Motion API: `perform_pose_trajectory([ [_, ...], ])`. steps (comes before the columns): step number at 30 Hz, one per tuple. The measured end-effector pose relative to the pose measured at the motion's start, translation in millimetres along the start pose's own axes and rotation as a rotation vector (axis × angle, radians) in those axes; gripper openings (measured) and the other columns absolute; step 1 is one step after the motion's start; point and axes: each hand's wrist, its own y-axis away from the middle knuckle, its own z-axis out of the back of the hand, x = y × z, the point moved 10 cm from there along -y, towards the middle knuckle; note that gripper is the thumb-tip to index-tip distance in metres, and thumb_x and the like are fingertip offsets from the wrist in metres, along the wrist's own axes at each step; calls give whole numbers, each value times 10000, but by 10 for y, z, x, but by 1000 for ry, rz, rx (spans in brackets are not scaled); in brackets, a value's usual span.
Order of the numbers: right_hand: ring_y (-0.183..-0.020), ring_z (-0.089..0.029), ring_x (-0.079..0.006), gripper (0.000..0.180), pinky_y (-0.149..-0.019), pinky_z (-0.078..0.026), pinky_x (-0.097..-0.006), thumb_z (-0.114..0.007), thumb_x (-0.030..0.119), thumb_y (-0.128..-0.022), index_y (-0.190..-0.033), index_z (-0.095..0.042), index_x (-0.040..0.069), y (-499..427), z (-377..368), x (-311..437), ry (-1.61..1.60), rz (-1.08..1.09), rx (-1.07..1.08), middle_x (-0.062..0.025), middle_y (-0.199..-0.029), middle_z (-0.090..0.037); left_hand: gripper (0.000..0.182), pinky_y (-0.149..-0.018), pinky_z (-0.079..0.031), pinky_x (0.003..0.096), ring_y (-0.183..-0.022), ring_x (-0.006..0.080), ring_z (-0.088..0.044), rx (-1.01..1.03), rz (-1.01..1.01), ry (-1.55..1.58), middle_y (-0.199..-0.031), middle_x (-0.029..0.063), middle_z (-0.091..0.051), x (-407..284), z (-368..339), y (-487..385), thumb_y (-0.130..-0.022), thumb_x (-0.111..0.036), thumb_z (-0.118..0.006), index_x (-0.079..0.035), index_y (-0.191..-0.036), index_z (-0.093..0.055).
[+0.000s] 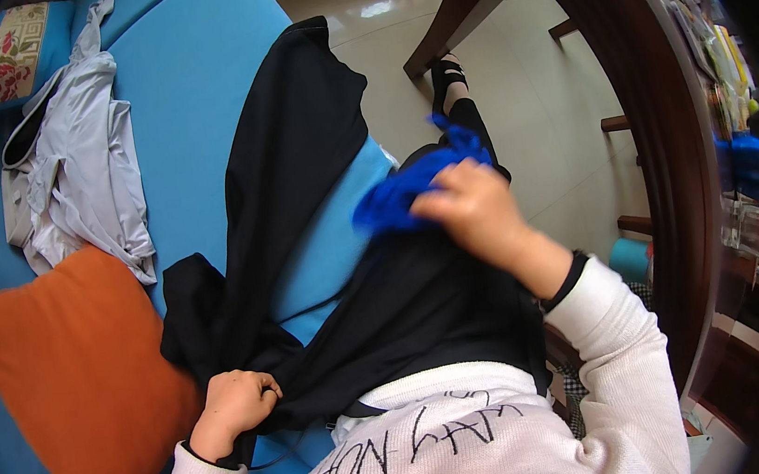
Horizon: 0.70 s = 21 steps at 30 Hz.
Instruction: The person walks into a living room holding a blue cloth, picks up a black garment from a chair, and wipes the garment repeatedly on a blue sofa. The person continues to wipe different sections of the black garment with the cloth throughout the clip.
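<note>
My right hand (478, 208) grips a crumpled bright blue cloth (392, 197) over my lap; both are slightly blurred. Lower left, my left hand (238, 402) is closed on a bunched edge of a black garment (286, 128). That garment, which looks like trousers, stretches away from me over the blue sofa, one long piece reaching the sofa's front edge. Near my lap its fabric merges with my dark clothing, so I cannot tell where one ends. A thin black cord (310, 308) crosses the blue seat between the dark folds.
On the blue sofa (192, 132) lie an orange cushion (87, 382), a rumpled light grey shirt (76, 159) and a patterned cushion (15, 57). A dark wooden table (652, 100) stands to the right, with assorted items on it. Below is a tiled floor (530, 79).
</note>
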Motion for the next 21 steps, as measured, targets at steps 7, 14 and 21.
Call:
perform_pose_trajectory([
  [7, -823, -597, -275, 212, -730, -473, -398, -625, -6, -686, -802, -672, 165, 2, -102, -127, -128, -59, 51, -46, -791, -589, 171, -705, -535, 368, -751, 263, -687, -14, -33, 11, -759, 62, -710, -35, -22, -48, -766, -209, -596, -187, -803, -761],
  [14, -762, -613, -216, 202, -668, -513, -323, -599, 146, -767, -906, -668, 275, 160, -371, 650, -274, 84, 190, 7, -847, -586, 163, -709, -533, 371, -752, 267, -686, -17, -14, 35, -762, 62, -711, 21, -21, -41, -766, -212, -601, -182, -797, -759],
  [21, -907, -562, -336, 381, -796, -487, -402, -557, -115, -644, -924, -668, 120, 35, -142, -728, -144, -330, 74, -93, -914, -605, 177, -733, -532, 367, -754, 267, -680, -21, -24, 35, -765, 71, -710, 21, -29, -81, -768, -194, -590, -180, -807, -763],
])
